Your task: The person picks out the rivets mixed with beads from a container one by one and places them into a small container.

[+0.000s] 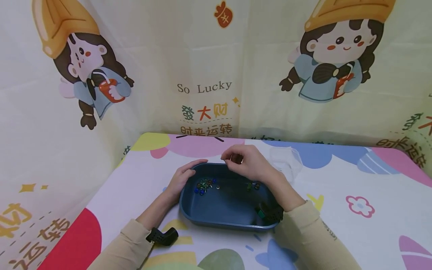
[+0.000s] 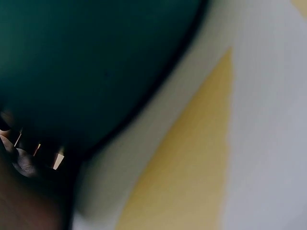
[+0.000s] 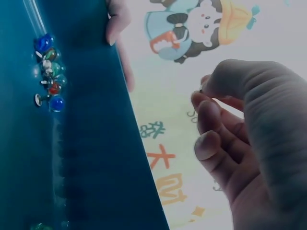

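Observation:
A dark blue tray (image 1: 233, 210) rests on the table. My left hand (image 1: 180, 180) grips its far left corner, thumb over the rim and fingers along the outer wall. Above the far rim, my right hand (image 1: 248, 161) pinches a tiny dark object (image 3: 201, 91) between thumb and forefinger, too small to identify. Glass marbles (image 3: 56, 103) in blue, red and green lie in a cluster at the tray's left, mixed with silver thumbtacks (image 3: 38, 99). One small shiny piece (image 1: 217, 187) sits just right of that cluster. A few marbles (image 1: 257, 186) lie at the tray's right side.
A clear plastic container (image 1: 286, 162) stands behind the tray on the right, partly behind my right forearm. The tablecloth (image 1: 337, 232) has colourful printed shapes. A printed curtain (image 1: 263, 75) hangs beyond the table. A black strap device (image 1: 163, 236) is on my left wrist.

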{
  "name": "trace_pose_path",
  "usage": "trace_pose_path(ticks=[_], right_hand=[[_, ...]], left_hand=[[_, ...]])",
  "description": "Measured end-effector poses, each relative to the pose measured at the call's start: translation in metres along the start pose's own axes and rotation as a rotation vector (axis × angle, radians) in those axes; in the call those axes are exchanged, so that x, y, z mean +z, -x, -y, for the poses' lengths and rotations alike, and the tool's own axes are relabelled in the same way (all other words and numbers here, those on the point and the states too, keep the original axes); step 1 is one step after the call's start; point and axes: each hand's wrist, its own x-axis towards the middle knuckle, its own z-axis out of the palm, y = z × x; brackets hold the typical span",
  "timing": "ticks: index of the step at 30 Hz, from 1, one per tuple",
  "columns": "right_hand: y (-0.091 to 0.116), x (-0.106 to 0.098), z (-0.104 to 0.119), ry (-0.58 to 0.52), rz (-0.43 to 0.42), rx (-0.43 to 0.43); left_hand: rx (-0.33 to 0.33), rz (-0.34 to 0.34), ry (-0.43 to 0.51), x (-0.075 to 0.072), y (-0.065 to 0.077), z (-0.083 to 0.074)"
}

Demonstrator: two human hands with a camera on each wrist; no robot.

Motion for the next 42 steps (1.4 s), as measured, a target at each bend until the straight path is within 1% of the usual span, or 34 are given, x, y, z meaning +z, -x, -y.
trace_pose_path(ticks=[4, 7, 17, 25, 31, 35, 42], right_hand=[[0.000, -0.004, 0.002, -0.001, -0.005, 0.013], [0.000, -0.008, 0.003, 0.005, -0.019, 0.035], [0.008, -0.033, 0.001, 0.001, -0.066, 0.170], [0.015, -0.048, -0.009, 0.024, -0.130, 0.233], [0.020, -0.061, -0.012, -0.005, -0.165, 0.285], [0.023, -0.069, -0.017, -0.009, -0.178, 0.316], [0.031, -0.079, -0.023, 0.030, -0.180, 0.385]], left_hand=[[0.009, 0.001, -0.008, 0.000, 0.001, -0.001], [0.003, -0.004, -0.010, 0.000, 0.001, -0.001], [0.004, -0.008, -0.003, 0.000, 0.001, 0.000], [0.000, 0.008, 0.011, -0.001, 0.000, 0.000], [0.001, 0.011, 0.010, -0.001, 0.000, -0.001], [-0.003, 0.005, 0.021, 0.000, 0.000, -0.002], [-0.017, 0.005, 0.017, 0.001, 0.001, -0.002]])
